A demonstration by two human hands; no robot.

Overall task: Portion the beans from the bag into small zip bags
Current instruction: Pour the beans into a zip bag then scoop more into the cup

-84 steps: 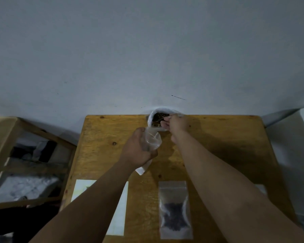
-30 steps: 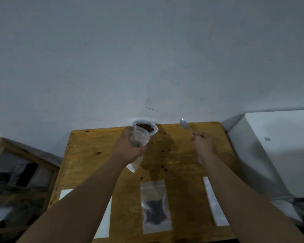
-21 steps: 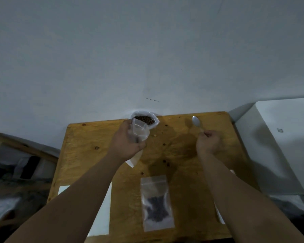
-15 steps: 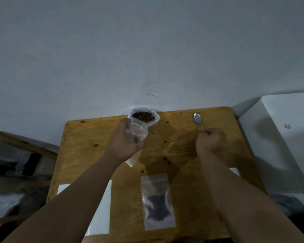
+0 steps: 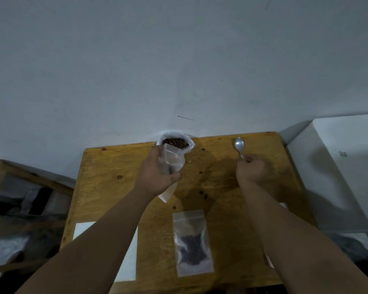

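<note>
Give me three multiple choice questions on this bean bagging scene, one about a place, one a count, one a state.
1. Where does the big bean bag stand? A: table's far edge. B: near edge. C: floor.
2. How many filled zip bags lie flat on the table? A: none. B: one. C: three.
3. The spoon in the right hand is: A: heaped. B: empty. C: bent.
Answers: A, it sits at the edge farthest from the person; B, only one holds dark beans; B, its bowl shines bare.
</note>
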